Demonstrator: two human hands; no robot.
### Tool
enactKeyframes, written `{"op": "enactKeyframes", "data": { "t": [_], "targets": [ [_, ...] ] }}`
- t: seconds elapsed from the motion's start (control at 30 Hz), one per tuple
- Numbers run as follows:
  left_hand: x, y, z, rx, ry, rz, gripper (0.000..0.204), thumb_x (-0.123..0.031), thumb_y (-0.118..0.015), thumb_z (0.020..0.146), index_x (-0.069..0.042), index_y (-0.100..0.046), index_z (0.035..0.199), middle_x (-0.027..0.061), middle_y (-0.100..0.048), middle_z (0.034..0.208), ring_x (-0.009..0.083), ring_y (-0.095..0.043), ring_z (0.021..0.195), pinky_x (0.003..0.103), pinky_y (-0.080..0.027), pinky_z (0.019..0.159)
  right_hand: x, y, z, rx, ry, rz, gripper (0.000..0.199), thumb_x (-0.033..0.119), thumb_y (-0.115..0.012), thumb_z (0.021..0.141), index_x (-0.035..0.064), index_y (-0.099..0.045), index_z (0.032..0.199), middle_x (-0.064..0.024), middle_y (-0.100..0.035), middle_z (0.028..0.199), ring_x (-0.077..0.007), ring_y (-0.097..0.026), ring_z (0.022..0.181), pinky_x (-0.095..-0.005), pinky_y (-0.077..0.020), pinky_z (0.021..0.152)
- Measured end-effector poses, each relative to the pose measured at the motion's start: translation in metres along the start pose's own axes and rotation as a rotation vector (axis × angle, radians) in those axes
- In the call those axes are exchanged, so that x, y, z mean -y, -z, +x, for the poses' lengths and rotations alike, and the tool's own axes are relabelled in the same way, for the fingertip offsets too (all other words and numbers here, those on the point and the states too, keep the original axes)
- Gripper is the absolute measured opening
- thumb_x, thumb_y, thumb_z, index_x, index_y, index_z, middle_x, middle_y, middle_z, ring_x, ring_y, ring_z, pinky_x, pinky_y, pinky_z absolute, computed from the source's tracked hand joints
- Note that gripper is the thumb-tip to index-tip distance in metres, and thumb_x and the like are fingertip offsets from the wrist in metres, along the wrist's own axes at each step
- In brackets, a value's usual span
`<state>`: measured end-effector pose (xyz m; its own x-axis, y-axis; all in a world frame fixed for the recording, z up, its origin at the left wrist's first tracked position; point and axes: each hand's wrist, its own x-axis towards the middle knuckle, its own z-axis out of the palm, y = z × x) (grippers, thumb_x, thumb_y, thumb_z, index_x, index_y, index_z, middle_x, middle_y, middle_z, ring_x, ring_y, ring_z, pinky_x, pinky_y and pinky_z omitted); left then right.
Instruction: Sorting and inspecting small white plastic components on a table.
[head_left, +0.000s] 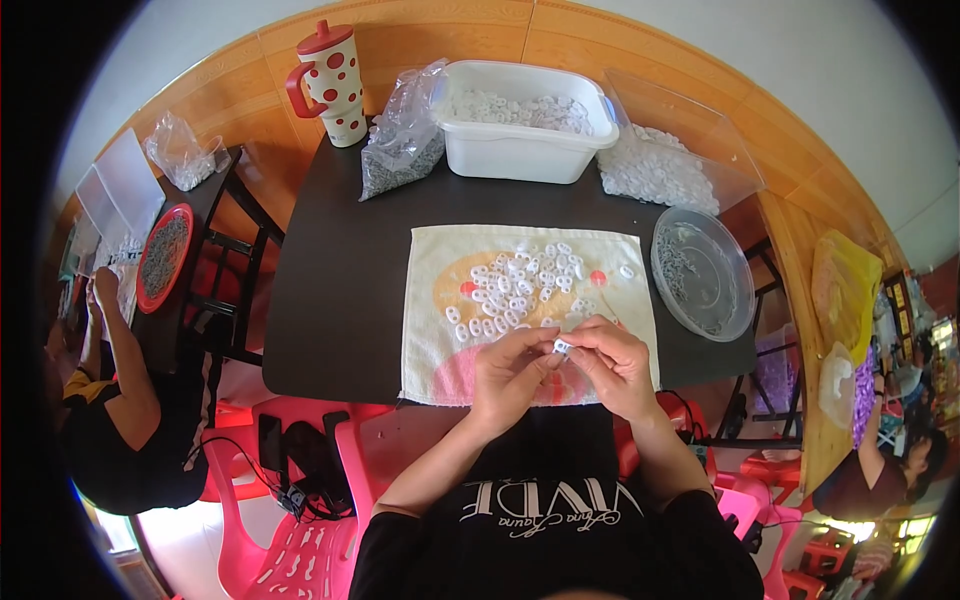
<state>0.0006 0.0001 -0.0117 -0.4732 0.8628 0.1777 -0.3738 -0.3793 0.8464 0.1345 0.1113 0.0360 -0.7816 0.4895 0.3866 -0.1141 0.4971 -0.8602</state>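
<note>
Just above the near edge of a patterned towel [430, 290], my left hand [512, 372] and my right hand [612, 362] meet at their fingertips. Pinched between them is a small white plastic piece [562, 346], with a dark spot on its face. Both hands are closed on it, thumbs and forefingers touching it from either side. Beyond my fingers, a loose pile of small white oval plastic pieces with holes [515, 285] lies on the towel. Several of them form a rough row near my left hand.
At the back stand a spotted tumbler [335, 85], a bag of grey bits [400, 165], a white tub [515, 150] and a bag of white pieces [660, 175]. A round clear container [705, 285] sits right. A co-worker's arm [125, 330] is left, a pink chair [300, 550] lower left.
</note>
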Motion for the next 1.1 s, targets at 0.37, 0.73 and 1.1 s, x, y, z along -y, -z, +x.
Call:
{"op": "enactKeyframes", "data": {
  "t": [0.37,0.73,1.1],
  "targets": [
    [-0.003,-0.008,0.001,-0.016,-0.159,0.129,0.033,0.011,-0.067,0.088,0.001,-0.067,0.119,0.0044,-0.064,0.096,0.0095,-0.064,0.081,0.022,-0.056,0.073,-0.001,-0.004,-0.008,-0.090,-0.077,0.219,0.029,-0.015,-0.060,0.087,-0.0043,-0.067,0.113,-0.0069,-0.063,0.093,-0.0123,-0.060,0.083,-0.0236,-0.0484,0.076],
    [-0.027,-0.004,0.012,0.138,-0.295,0.908,0.028,0.005,-0.066,0.076,0.002,-0.067,0.104,0.0174,-0.063,0.088,0.0354,-0.064,0.078,0.040,-0.053,0.066,-0.012,0.000,-0.007,-0.025,0.023,-0.097,0.027,-0.020,-0.057,0.076,-0.0056,-0.066,0.098,-0.0130,-0.065,0.089,-0.0218,-0.065,0.081,-0.0293,-0.0508,0.071],
    [-0.024,0.001,0.015,0.165,-0.319,1.100,0.014,0.005,-0.064,0.073,0.002,-0.066,0.086,0.0171,-0.061,0.080,0.0377,-0.061,0.078,0.044,-0.050,0.067,-0.022,-0.007,-0.005,0.018,0.210,-0.344,0.028,-0.012,-0.062,0.070,0.0013,-0.069,0.093,-0.0104,-0.066,0.087,-0.0276,-0.066,0.077,-0.0353,-0.0525,0.066]
  ]
}}
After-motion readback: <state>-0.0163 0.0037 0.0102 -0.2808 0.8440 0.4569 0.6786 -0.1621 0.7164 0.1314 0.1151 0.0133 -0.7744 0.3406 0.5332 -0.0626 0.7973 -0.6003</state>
